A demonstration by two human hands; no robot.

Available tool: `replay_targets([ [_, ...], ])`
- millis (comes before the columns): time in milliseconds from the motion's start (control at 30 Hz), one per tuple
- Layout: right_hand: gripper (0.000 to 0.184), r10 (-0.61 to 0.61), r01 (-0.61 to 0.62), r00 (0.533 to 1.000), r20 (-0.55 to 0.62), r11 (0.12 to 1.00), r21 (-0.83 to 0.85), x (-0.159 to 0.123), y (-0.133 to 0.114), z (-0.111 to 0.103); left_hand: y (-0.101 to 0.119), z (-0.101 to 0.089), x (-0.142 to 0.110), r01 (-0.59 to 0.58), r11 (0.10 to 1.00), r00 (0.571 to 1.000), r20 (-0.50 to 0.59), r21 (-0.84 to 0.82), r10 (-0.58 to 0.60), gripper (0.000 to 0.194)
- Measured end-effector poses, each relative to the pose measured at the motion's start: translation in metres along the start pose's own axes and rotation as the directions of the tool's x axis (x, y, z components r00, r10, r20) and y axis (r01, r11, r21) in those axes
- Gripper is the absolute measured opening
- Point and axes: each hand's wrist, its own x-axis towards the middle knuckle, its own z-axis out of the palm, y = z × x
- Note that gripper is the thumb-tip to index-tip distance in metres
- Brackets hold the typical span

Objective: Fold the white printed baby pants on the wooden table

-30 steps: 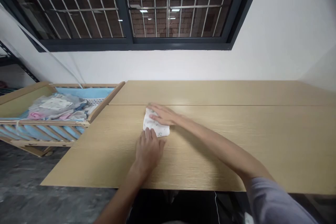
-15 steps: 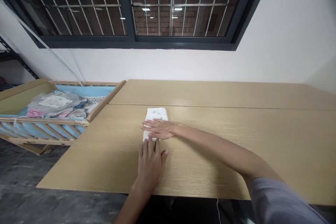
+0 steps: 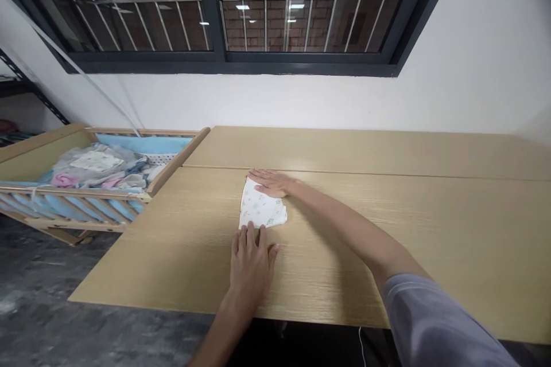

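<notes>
A small folded white cloth (image 3: 261,210) with a faint print lies on the light wooden table (image 3: 387,223), near the table's left half. My right hand (image 3: 272,182) lies flat on the cloth's far end, fingers stretched out. My left hand (image 3: 251,259) rests flat on the table with its fingertips touching the cloth's near edge. Neither hand grips anything.
A wooden crib (image 3: 81,180) with blue lining stands to the left of the table and holds a pile of clothes (image 3: 101,166). A white wall and a barred window (image 3: 241,6) are behind the table. The floor at the left is dark grey.
My right hand has slid from the cloth's near part to its far end, uncovering most of the cloth. My left hand stays at the near edge.
</notes>
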Motion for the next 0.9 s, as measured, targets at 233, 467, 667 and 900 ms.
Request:
replay_targets([
  [233, 0.07, 0.025, -0.022, 0.99, -0.14, 0.999, 0.023, -0.019, -0.02, -0.01, -0.005, -0.008, 0.004, -0.007, 0.999, 0.999, 0.04, -0.034, 0.009, 0.047],
  [467, 0.042, -0.016, 0.002, 0.976, -0.216, 0.998, -0.062, -0.079, -0.085, -0.025, -0.041, -0.024, 0.021, -0.137, 0.961, 0.982, 0.095, -0.239, 0.163, 0.031],
  [667, 0.029, -0.024, 0.006, 0.983, -0.182, 0.995, -0.1, -0.128, -0.105, 0.004, -0.066, -0.029, 0.032, -0.14, 0.918, 0.976, 0.104, -0.371, 0.191, 0.026],
  [900, 0.027, 0.062, -0.127, 0.933, -0.354, 0.978, -0.165, -0.156, -0.121, 0.031, -0.064, -0.035, 0.035, -0.144, 0.873, 0.954, 0.17, -0.466, 0.248, 0.032],
])
